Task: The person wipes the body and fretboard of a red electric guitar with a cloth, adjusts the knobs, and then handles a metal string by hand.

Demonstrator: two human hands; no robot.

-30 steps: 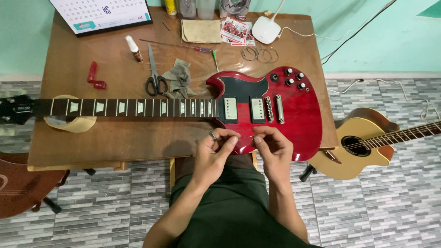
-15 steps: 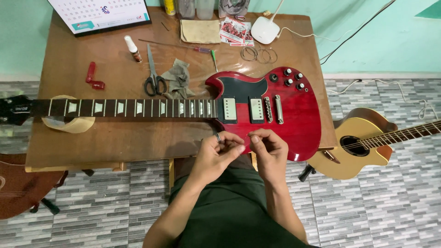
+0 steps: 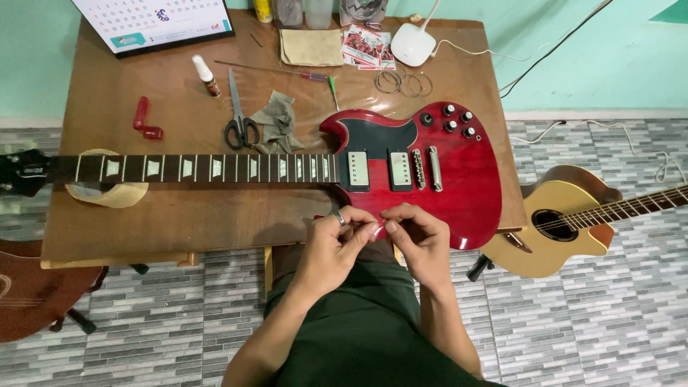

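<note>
Brown wooden table [image 3: 179, 215] stands against a mint-green wall on grey tiled floor. Across it lies the red electric guitar [image 3: 459, 179], neck pointing left. My left hand [image 3: 337, 240] and right hand [image 3: 419, 236] meet at the near table edge, just below the guitar body, fingertips pinched together on something too small to make out. Scissors [image 3: 240, 118] and a crumpled cloth [image 3: 278, 123] lie beyond the neck.
</note>
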